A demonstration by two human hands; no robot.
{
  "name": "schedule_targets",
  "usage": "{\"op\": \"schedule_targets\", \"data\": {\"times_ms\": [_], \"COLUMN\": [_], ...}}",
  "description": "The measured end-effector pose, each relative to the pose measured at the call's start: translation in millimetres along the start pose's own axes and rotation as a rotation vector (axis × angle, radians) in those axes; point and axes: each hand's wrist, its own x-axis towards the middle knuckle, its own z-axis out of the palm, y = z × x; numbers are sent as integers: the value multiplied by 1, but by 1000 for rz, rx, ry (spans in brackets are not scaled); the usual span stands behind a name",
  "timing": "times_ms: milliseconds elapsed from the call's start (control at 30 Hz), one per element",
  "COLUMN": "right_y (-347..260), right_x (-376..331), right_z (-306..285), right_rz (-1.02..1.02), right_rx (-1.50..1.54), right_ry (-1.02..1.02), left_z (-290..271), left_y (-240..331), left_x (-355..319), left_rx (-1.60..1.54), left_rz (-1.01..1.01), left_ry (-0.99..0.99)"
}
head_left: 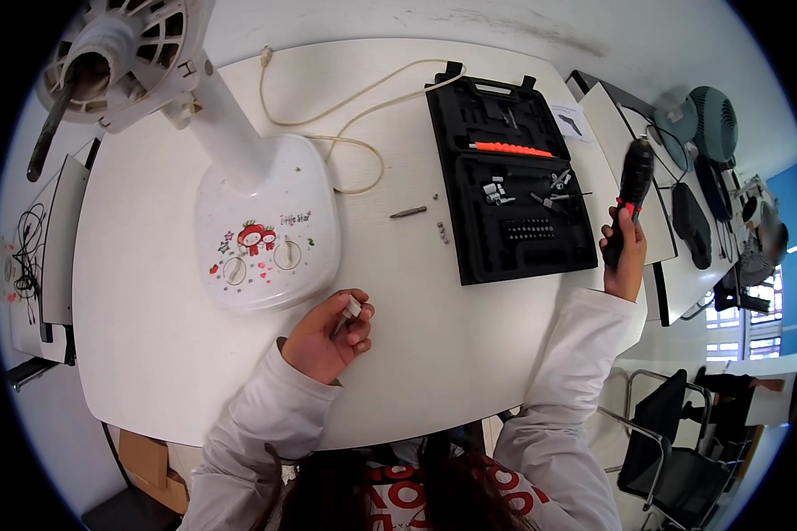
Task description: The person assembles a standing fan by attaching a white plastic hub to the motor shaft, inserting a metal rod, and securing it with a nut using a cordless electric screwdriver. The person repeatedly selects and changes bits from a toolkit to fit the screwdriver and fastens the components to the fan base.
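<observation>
My right hand (627,252) is raised past the right side of the table, closed round the handle of a black cordless screwdriver (634,177) with red accents. Nearer the front edge, my left hand (323,341) pinches a small whitish piece (352,308); its exact kind is too small to tell. Beside that hand stands a white fan base (266,212) with a cartoon print and two round knobs. Its post (226,128) leans up to an uncovered motor housing (119,53) with a bare metal shaft (51,128). A black tool case (469,265) lies unfolded between my hands, holding bits, sockets and an orange flexible shaft (511,149).
A metal bit (408,212) and several small screws (443,232) lie loose on the white table (398,372). Behind them curls a cream power cord (363,113). A side table at right carries a green fan (713,124); a black chair (669,442) stands below it.
</observation>
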Motion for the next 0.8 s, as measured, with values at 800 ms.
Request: {"op": "schedule_targets", "data": {"times_ms": [800], "right_y": [8], "right_x": [0], "right_z": [-6], "right_rz": [-45], "right_rx": [1035], "right_ry": [-318], "left_z": [3], "left_y": [-3], "left_x": [0], "left_rx": [15], "left_rz": [40], "left_ry": [15]}}
